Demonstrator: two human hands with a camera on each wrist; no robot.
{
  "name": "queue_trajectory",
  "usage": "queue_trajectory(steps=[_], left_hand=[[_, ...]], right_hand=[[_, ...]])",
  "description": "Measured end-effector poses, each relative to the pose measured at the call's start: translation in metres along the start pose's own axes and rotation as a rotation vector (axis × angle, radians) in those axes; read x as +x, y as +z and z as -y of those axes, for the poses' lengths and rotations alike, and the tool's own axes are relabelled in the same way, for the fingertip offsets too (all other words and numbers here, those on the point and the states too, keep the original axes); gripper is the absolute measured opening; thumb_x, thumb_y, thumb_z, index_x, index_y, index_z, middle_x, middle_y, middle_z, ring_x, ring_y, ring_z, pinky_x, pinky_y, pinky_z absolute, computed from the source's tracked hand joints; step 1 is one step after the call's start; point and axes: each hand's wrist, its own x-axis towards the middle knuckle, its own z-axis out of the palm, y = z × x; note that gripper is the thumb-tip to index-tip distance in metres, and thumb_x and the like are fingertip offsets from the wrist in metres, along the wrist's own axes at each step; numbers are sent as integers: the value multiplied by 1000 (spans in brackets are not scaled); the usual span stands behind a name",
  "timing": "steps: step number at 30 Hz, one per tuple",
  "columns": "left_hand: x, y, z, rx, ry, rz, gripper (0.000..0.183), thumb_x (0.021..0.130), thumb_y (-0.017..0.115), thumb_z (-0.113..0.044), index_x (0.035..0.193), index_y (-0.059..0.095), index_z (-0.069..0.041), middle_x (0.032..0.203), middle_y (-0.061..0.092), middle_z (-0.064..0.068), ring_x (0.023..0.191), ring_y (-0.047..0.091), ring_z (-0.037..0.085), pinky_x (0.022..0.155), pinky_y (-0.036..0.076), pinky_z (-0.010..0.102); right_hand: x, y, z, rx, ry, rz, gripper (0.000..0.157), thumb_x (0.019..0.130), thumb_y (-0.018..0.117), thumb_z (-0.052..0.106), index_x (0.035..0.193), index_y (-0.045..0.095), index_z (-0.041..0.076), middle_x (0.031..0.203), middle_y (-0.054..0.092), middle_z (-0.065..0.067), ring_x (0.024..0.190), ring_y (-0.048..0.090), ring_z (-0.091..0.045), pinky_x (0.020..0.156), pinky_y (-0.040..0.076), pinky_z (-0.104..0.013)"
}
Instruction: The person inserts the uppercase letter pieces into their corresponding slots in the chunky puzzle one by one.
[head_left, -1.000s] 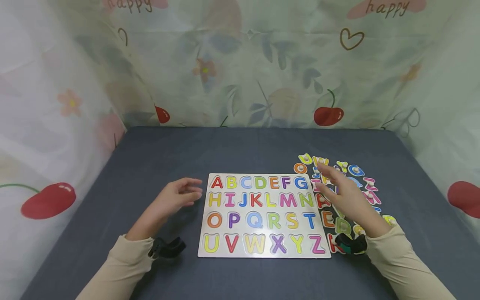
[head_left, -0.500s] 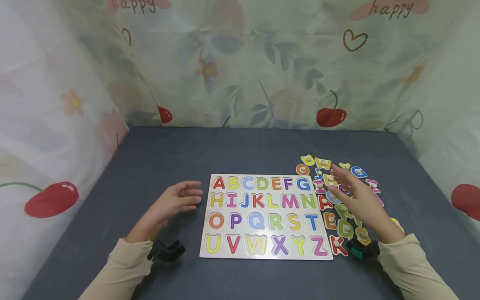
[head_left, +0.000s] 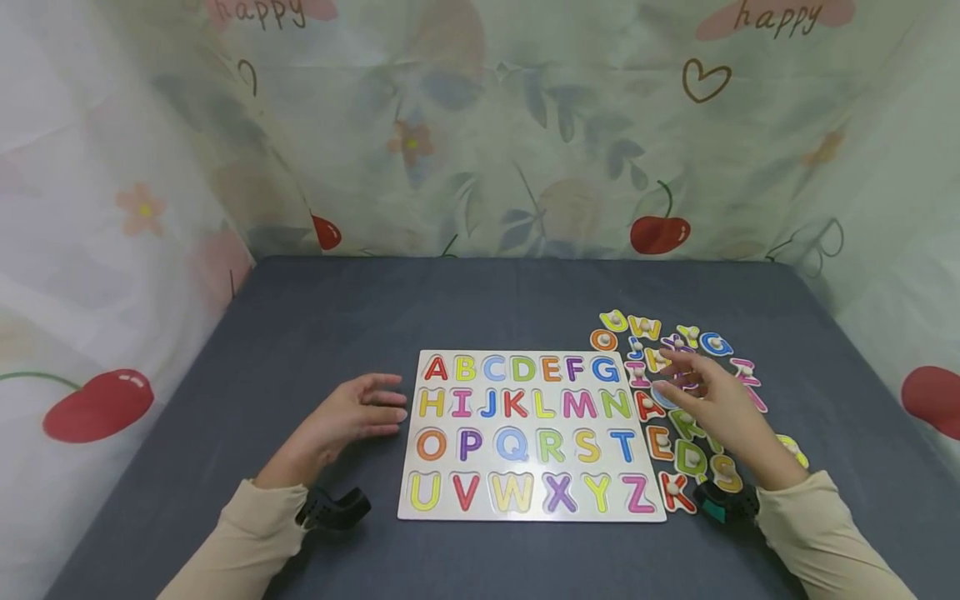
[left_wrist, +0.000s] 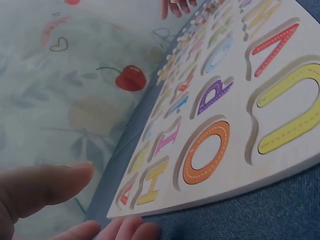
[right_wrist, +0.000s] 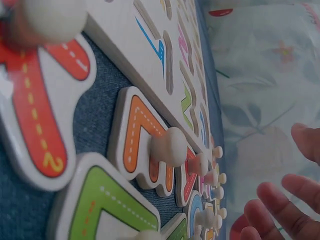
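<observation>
A white alphabet puzzle board [head_left: 532, 421] with coloured letter recesses from A to Z lies flat on the dark cloth. My left hand [head_left: 352, 421] hovers at the board's left edge, its fingers loosely bent and holding nothing; thumb and fingertips also show in the left wrist view. Over the loose letter pieces right of the board is my right hand [head_left: 720, 408], relaxed and apart from them in the right wrist view. Beneath and around it lie knobbed pieces: a red A [head_left: 648, 406], an orange E [head_left: 660, 442], a green D [head_left: 690, 457] and a red K [head_left: 677, 492]. Some pieces are hidden under that hand.
More letter pieces spread behind the right hand, among them a yellow U [head_left: 613, 321], an orange O [head_left: 603, 340] and a blue G [head_left: 716, 343]. A patterned curtain [head_left: 480, 167] rises behind and beside the table [head_left: 337, 308]. Dark straps sit on both wrists.
My right hand has drawn back slightly to the right and lower, uncovering several letters near the board. The left hand has barely shifted. No piece has been picked up.
</observation>
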Motion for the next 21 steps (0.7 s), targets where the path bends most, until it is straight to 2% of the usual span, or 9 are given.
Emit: queue_trajectory(steps=[4, 9, 16, 21], left_hand=[[2, 1, 3, 9, -25, 1, 59, 88, 69, -6, 139, 41, 2, 122, 60, 23, 99, 64, 21, 85, 56, 37], [5, 2, 6, 51, -47, 7, 55, 87, 71, -9, 135, 46, 3, 112, 66, 17, 96, 65, 20, 85, 56, 38], [7, 4, 7, 82, -57, 13, 53, 86, 72, -9, 132, 49, 4, 104, 69, 14, 91, 66, 18, 86, 55, 38], [7, 6, 6, 83, -60, 23, 53, 85, 72, -8, 131, 50, 5, 101, 70, 12, 88, 67, 17, 85, 56, 37]], right_hand=[[0, 1, -1, -35, 19, 25, 57, 93, 62, 42, 135, 53, 4, 104, 62, -10, 91, 60, -24, 65, 48, -26], [1, 3, -1, -75, 47, 57, 55, 88, 68, 44, 128, 59, 7, 98, 65, -5, 86, 59, -18, 64, 45, -29], [2, 8, -2, -93, 85, 101, 58, 83, 75, 42, 125, 61, 6, 93, 62, -3, 75, 53, -15, 59, 40, -28], [4, 11, -6, -96, 101, 111, 54, 80, 77, 42, 121, 63, 8, 86, 59, -2, 69, 50, -15, 56, 37, -26]])
